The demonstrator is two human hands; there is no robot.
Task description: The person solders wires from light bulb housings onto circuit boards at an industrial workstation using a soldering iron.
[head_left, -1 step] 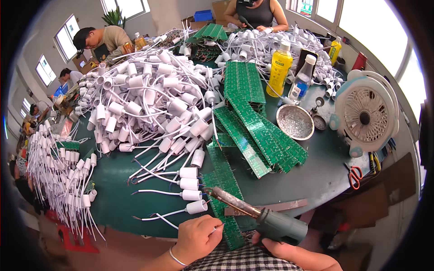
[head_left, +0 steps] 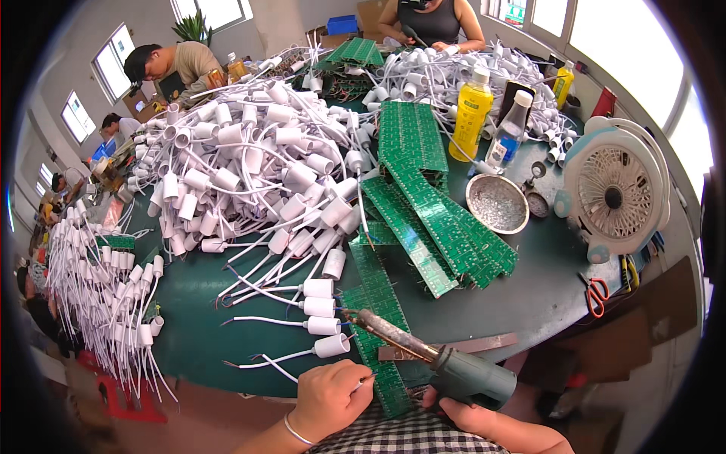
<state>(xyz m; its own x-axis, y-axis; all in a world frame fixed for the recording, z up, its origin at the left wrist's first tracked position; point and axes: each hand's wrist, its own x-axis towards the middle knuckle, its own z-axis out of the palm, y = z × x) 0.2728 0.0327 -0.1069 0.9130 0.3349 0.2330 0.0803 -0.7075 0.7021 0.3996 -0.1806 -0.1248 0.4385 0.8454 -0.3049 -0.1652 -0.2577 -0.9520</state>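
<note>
My left hand [head_left: 333, 397] is closed at the table's near edge, pinching a thin white cable [head_left: 358, 385] whose dark wire tip pokes out beside a green circuit-board strip [head_left: 370, 303]. Most of that cable is hidden by the fingers. My right hand [head_left: 467, 418] grips a large soldering iron [head_left: 475, 377] by its thick grey-green handle. The iron's dark tip points left, over the strip and close to a row of white lamp sockets [head_left: 321, 325] with white cables. I cannot tell whether the tip touches anything.
A heap of white sockets [head_left: 234, 144] covers the left. Stacked circuit boards [head_left: 416, 227], a metal bowl of shiny bits [head_left: 473, 206], a yellow bottle [head_left: 469, 117], a clear bottle [head_left: 508, 130], a fan [head_left: 614, 193] and orange scissors [head_left: 597, 296] stand or lie rightward. Other people work behind.
</note>
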